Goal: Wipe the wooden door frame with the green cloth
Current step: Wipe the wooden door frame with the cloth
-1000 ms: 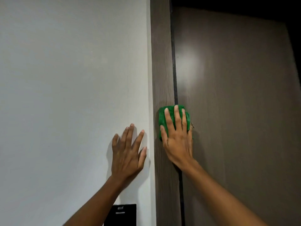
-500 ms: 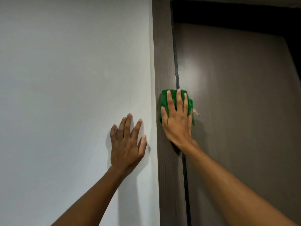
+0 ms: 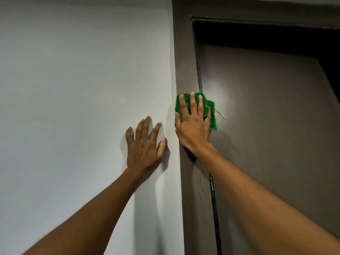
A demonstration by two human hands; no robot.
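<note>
The dark brown wooden door frame (image 3: 185, 57) runs up the middle of the view and turns right along the top. My right hand (image 3: 193, 126) lies flat on its upright, fingers spread, pressing the green cloth (image 3: 211, 111) against the wood. The cloth sticks out above and to the right of the fingers, with a small pale tag at its right edge. My left hand (image 3: 145, 146) rests flat and open on the white wall just left of the frame, holding nothing.
A white wall (image 3: 73, 89) fills the left half. Right of the frame is the brown door panel (image 3: 266, 126), with a dark gap above it under the frame's top piece (image 3: 257, 11). A black seal strip runs between frame and door.
My right hand has slid the green cloth up the frame's upright. The view has tilted upward, bringing the top of the frame into sight. My left hand stays flat on the wall.
</note>
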